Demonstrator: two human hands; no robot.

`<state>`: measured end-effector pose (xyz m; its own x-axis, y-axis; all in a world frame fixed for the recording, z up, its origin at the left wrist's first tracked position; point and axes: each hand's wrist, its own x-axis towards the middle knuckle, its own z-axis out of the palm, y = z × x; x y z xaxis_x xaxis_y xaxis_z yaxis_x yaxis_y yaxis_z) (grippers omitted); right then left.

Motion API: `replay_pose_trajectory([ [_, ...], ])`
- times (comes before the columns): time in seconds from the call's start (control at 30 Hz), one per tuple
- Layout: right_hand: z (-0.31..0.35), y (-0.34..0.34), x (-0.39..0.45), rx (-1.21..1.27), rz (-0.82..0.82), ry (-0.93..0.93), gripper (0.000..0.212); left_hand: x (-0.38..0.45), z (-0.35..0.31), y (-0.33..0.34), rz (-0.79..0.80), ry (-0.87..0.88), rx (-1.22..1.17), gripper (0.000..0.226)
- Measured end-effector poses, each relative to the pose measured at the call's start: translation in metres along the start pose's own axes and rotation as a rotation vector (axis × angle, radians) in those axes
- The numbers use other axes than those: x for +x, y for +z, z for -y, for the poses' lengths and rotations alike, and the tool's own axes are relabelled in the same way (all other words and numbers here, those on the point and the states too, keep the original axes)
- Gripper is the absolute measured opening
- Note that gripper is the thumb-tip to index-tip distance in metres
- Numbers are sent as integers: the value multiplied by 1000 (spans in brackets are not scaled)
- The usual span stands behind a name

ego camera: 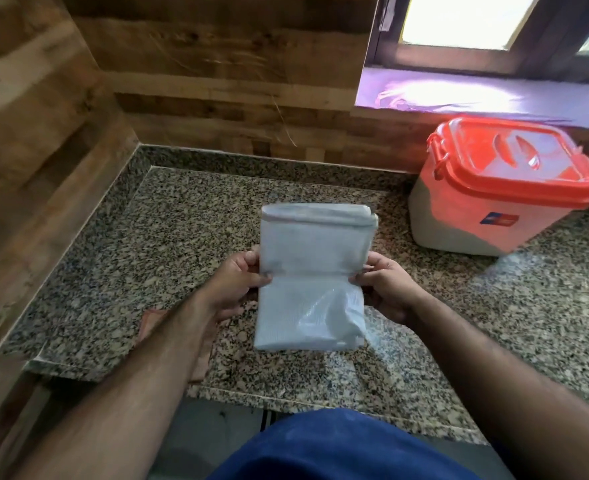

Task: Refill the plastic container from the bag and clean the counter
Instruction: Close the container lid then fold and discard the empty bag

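Observation:
A white woven bag, flattened and folded over on itself, lies in the middle of the speckled granite counter. My left hand pinches its left edge at the fold line. At the same height my right hand pinches the right edge. The plastic container, white-bodied with an orange lid clipped down, stands at the back right, apart from the bag.
A brownish cloth lies on the counter under my left forearm. Wood-panelled walls enclose the corner at left and behind. A purple windowsill runs above the container. The counter's front edge is close to my body.

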<state>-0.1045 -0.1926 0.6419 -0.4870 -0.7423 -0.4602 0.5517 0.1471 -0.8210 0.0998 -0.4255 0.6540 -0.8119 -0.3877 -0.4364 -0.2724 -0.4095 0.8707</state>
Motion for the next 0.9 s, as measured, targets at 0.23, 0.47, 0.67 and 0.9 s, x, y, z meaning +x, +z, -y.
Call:
replay_pose_trajectory([
  [0.23,0,-8,-8,14,45,92,36,-24,16,-1,23,-11,-77,54],
  [0.47,4,2,-13,-77,160,179,31,-53,48,22,-225,29,-139,51],
  [0.67,11,30,-21,-260,297,177,42,-117,63,36,-327,112,-101,11],
  [0.9,-38,112,-47,-437,705,163,33,-214,89,62,-487,-82,681,79],
])
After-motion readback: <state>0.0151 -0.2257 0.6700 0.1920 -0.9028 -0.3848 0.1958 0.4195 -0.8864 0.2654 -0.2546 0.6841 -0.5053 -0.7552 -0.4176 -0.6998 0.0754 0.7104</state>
